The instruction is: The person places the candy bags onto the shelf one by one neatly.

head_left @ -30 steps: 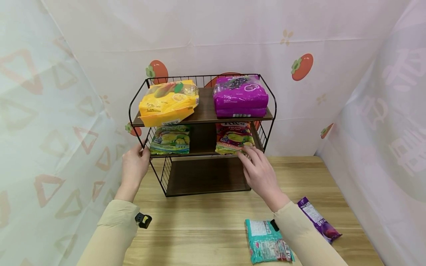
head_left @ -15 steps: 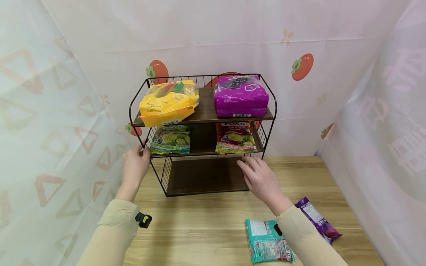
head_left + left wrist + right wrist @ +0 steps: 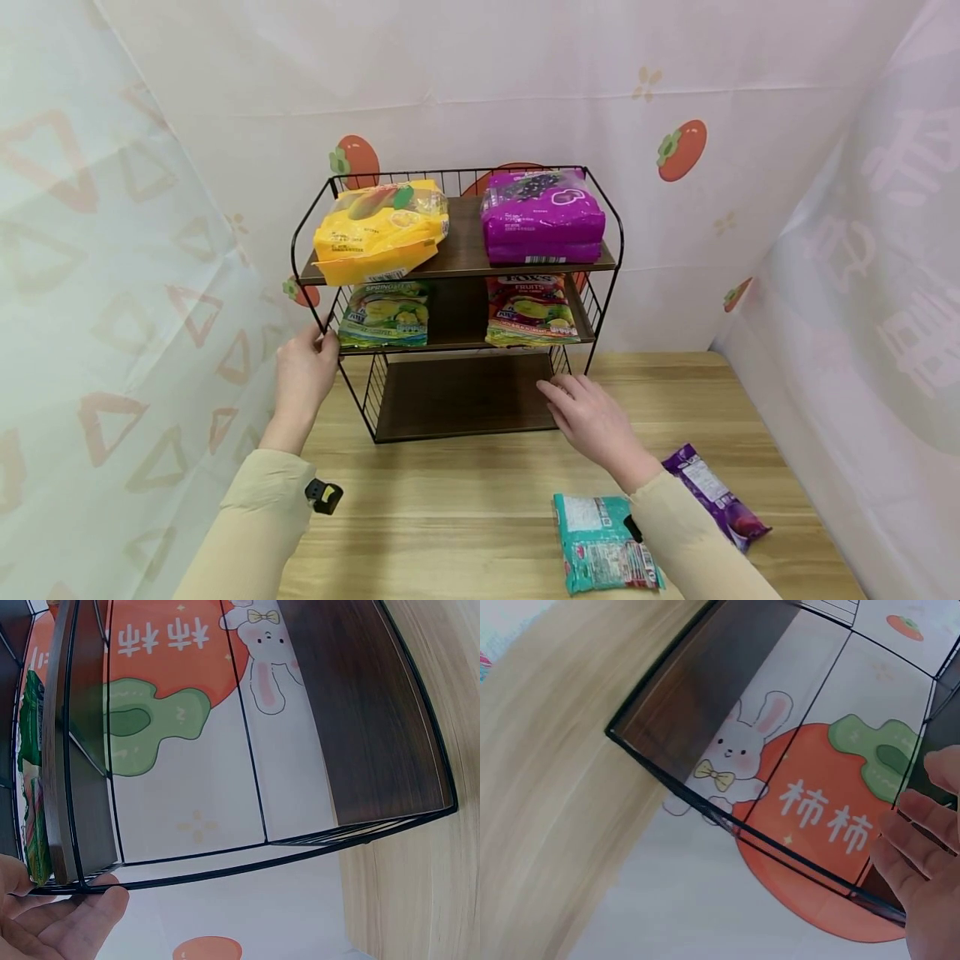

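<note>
At the left side of a black wire rack [image 3: 465, 267] with dark wooden shelves, my left hand [image 3: 303, 371] grips the frame at middle-shelf height. The left wrist view shows the fingers [image 3: 82, 922] round the wire edge, close to a green candy bag [image 3: 34, 780]. My right hand [image 3: 592, 421] is off the rack's lower right front, fingers relaxed, holding nothing. On the middle shelf lean the green bag [image 3: 386, 315] at left and a red candy bag [image 3: 528, 312] at right. A yellow bag [image 3: 378, 229] and a purple bag [image 3: 542, 218] lie on top.
On the wooden table [image 3: 435, 517], a teal bag [image 3: 596, 533] lies partly under my right forearm. Beside it lies a narrow purple packet [image 3: 716, 496]. The bottom shelf [image 3: 461, 396] is dark wood. Patterned cloth walls [image 3: 750, 167] stand behind and at both sides.
My right hand has left the red bag's lower edge and moved down, in front of the bottom shelf's right side. My left hand stays on the rack.
</note>
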Demonstrator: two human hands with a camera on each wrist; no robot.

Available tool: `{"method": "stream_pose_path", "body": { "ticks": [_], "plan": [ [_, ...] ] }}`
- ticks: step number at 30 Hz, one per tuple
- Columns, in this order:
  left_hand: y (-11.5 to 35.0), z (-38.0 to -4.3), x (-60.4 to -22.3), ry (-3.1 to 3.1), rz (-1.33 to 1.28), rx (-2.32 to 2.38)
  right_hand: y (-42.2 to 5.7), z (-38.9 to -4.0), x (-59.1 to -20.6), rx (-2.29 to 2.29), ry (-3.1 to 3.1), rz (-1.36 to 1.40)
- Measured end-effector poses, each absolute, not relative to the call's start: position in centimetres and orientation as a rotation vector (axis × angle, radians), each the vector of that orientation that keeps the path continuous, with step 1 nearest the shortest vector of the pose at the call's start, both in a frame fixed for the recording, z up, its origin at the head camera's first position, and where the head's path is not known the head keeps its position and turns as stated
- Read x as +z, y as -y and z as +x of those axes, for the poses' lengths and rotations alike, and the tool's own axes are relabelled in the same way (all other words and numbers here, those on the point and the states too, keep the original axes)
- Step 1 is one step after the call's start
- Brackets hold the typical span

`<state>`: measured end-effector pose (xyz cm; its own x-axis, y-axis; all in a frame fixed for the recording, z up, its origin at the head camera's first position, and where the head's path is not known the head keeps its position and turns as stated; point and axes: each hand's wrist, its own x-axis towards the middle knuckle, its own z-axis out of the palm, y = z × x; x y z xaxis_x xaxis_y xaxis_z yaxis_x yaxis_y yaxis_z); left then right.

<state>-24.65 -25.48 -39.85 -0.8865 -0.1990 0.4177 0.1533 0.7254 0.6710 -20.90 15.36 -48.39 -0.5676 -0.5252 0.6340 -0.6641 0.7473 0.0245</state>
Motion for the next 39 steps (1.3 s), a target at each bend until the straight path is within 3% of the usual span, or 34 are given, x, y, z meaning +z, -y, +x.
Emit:
{"method": "stream_pose_path", "body": {
  "ticks": [26, 39],
  "plan": [
    [25.5, -24.7, -39.9, 2.464, 0.039, -1.024, -18.3, -20.1, -52.2, 0.456, 3.048, 0.712],
    [25.5, -24.6, -39.9, 2.464, 0.041, -1.039, -19.7, -19.3, -53.7, 0.738, 3.443, 0.472]
  ]
}}
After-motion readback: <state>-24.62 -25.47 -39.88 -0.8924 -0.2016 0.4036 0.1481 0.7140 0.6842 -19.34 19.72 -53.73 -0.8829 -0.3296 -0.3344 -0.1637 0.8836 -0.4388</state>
